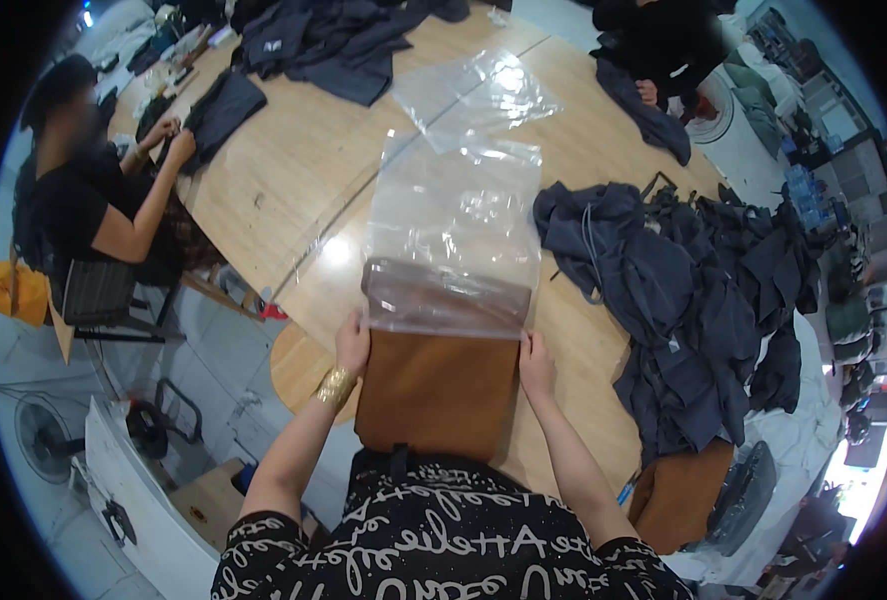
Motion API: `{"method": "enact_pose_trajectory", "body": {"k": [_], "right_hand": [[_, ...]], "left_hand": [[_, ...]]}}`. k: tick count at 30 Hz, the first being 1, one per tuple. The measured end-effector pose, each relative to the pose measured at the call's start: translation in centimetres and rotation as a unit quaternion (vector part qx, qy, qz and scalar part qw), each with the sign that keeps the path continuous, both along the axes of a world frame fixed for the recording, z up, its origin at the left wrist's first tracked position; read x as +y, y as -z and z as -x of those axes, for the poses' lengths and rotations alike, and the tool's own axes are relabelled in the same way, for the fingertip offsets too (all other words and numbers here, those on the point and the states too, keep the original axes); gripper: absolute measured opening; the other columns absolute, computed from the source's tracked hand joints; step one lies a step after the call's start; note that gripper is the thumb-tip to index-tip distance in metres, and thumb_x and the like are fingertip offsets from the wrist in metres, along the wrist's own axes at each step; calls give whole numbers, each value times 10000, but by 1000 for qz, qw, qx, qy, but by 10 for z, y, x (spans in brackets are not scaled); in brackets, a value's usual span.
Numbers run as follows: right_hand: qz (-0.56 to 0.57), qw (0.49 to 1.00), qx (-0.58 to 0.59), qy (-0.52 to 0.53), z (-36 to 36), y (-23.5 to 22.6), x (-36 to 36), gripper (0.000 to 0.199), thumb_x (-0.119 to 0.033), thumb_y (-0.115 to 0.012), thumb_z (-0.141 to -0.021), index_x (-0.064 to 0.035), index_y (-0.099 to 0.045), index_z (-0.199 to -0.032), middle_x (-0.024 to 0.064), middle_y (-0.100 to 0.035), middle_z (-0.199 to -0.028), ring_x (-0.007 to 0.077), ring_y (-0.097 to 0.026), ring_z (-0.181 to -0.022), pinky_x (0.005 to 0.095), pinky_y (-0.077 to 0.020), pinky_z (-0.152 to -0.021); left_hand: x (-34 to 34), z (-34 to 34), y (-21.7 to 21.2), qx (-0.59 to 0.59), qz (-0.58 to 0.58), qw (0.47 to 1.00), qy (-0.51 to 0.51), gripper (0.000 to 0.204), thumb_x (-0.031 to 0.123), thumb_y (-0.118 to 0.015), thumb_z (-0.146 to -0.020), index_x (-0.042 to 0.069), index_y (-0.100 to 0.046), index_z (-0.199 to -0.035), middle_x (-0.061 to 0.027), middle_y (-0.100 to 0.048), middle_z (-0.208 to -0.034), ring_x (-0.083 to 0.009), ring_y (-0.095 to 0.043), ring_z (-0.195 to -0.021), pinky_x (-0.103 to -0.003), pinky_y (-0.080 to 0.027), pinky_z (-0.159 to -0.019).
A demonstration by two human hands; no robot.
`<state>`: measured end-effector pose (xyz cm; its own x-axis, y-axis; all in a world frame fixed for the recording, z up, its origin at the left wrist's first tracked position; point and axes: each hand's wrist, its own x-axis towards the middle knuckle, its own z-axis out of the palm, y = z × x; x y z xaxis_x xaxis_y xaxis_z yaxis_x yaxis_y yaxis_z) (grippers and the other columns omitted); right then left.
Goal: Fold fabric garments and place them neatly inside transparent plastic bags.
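A folded brown garment (435, 385) lies on the wooden table (293, 170) right in front of me. Its far end sits inside the mouth of a clear plastic bag (458, 220) that stretches away from me. My left hand (353, 343), with a gold bracelet at the wrist, grips the bag's open edge and the garment's left side. On the right side, my right hand (535, 362) holds the bag's edge against the garment.
A heap of dark grey garments (683, 300) lies to my right. A second clear bag (473, 95) and more dark clothes (333, 40) lie farther off. A seated person (93, 200) handles a dark garment at the left; another person (663, 40) is at the far end. More brown fabric (678, 495) is at lower right.
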<state>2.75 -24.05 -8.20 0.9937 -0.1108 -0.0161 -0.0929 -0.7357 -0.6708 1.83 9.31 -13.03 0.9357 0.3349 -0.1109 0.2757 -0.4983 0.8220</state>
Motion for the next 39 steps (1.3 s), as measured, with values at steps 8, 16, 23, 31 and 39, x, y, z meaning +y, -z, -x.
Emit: {"method": "enact_pose_trajectory", "body": {"k": [8, 16, 23, 31, 39], "right_hand": [[227, 916, 30, -329, 116, -3, -28, 193, -193, -563, -809, -57, -478, -918, 153, -563, -800, 352, -611, -676, 462, -499, -544], [249, 925, 29, -285, 33, -31, -2, 255, -156, -472, -848, -27, -533, -1060, 160, -600, -786, 305, -633, -614, 457, -511, -505], [411, 805, 178, -389, 37, 34, 7, 286, -146, -524, -800, -6, -603, -1036, 145, -658, -850, 262, -650, -663, 401, -506, -519], [401, 858, 104, -303, 44, -1, 9, 231, -159, -503, -825, -22, -556, -1003, 181, -628, -688, 270, -655, -641, 398, -499, -485], [381, 897, 83, -209, -11, -3, 6, 253, -212, -545, -834, -13, -529, -991, 149, -653, -716, 304, -654, -620, 427, -503, -511]], "left_hand": [[12, 138, -47, 216, -79, 960, 161, 319, 297, -509, -890, 41, -545, -1077, -217, -622, -849, -391, -612, -772, -466, -478, -665], [20, 76, -53, 267, 70, 954, 118, 306, 178, -403, -950, 31, -493, -1203, -227, -624, -972, -221, -669, -585, -276, -502, -421], [-2, 82, -46, 300, 169, 934, 95, 319, 233, -379, -939, -18, -573, -977, -200, -653, -851, -316, -655, -763, -391, -521, -676], [-3, 90, -77, 272, 158, 946, 81, 240, 172, -444, -903, -33, -560, -859, -120, -614, -675, -205, -638, -581, -332, -524, -482], [32, 66, -41, 160, 75, 983, 55, 255, 187, -495, -864, -26, -633, -849, -175, -650, -730, -240, -644, -592, -357, -508, -580]]}}
